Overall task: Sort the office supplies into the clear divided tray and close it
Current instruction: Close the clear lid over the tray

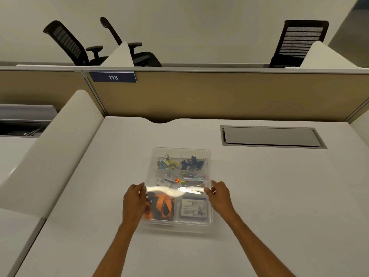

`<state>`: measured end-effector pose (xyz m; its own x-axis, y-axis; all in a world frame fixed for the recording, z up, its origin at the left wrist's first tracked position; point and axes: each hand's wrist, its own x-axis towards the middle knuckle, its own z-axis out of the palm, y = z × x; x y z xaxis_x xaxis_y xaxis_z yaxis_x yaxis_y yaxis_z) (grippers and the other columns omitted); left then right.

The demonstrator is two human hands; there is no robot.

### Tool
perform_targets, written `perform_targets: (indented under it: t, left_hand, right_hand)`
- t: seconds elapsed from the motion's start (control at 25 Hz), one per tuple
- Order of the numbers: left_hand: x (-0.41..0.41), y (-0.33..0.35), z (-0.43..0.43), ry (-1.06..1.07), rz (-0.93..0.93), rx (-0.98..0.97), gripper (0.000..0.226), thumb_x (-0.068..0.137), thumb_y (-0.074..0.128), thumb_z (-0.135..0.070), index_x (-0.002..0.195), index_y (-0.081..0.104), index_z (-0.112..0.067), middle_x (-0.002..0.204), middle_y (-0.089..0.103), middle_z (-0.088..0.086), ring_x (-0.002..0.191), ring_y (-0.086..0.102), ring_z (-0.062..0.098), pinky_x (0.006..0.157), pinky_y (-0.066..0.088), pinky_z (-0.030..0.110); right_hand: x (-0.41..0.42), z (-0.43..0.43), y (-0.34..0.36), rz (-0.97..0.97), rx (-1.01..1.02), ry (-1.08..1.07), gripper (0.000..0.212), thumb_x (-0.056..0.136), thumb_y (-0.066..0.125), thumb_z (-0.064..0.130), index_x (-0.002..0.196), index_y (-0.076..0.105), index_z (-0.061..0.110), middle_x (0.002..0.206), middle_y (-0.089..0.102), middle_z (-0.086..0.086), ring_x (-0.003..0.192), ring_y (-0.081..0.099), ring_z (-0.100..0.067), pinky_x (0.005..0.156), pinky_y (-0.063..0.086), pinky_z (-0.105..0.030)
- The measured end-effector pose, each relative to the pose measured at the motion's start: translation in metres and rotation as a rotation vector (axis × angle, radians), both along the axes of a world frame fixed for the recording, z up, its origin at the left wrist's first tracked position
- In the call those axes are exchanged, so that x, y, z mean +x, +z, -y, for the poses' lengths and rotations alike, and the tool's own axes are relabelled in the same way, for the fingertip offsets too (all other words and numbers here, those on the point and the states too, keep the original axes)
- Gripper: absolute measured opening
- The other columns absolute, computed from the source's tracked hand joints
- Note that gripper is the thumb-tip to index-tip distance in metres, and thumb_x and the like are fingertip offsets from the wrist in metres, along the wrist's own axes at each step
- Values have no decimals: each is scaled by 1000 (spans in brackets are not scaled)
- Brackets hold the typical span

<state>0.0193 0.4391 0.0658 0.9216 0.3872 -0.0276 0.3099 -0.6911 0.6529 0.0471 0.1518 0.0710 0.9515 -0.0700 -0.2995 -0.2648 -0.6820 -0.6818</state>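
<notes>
Desk (269, 196) | clear tray (180, 150) | six filled compartments | glare across middle

Left grip (134, 198), right grip (219, 195): curled fingers.

the tray (179, 223) is seen as clear, glossy plastic, with glare caught between the left hand (134, 200) and right hand (219, 196). bright, polished metal is shown by the tool (189, 190) at the right fingertips. orange-and-black cloth is seen in the strap (161, 206) beside the left hand. the desk (279, 196) appears smooth and matt.
</notes>
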Motion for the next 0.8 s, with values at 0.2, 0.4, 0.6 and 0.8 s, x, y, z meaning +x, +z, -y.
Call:
perform_targets:
  t: [0.2,0.4,0.6,0.8]
  left_hand:
    - [1,-4,-2,3,-6,-20,28,100,50,-16,118,68,-3,94,66,11,76,58,15,67,39,18]
    - [3,-6,-6,75,-9,-181,27,97,57,-19,116,71,-6,86,67,8,76,63,22,65,41,17]
    - [23,4,-24,-6,-142,-232,41,88,70,-15,128,63,-16,130,64,11,106,65,31,94,53,42]
    - [60,26,-40,-465,-269,-107,97,79,78,-7,154,20,-25,165,8,2,150,16,25,118,27,46]
  right_hand:
    - [5,-3,-3,0,-70,39,27,104,41,28,109,56,5,110,58,-13,83,52,-13,70,40,-20]
    - [1,-3,-9,20,-55,47,30,105,38,29,120,53,8,112,59,-10,96,62,-18,73,48,-22]
    - [12,9,-4,-52,-76,115,53,102,45,38,146,37,11,140,47,-13,121,55,-26,96,49,-34]
    - [35,20,5,-47,-31,196,100,86,71,39,157,3,17,166,4,-3,151,16,-26,120,26,-43]
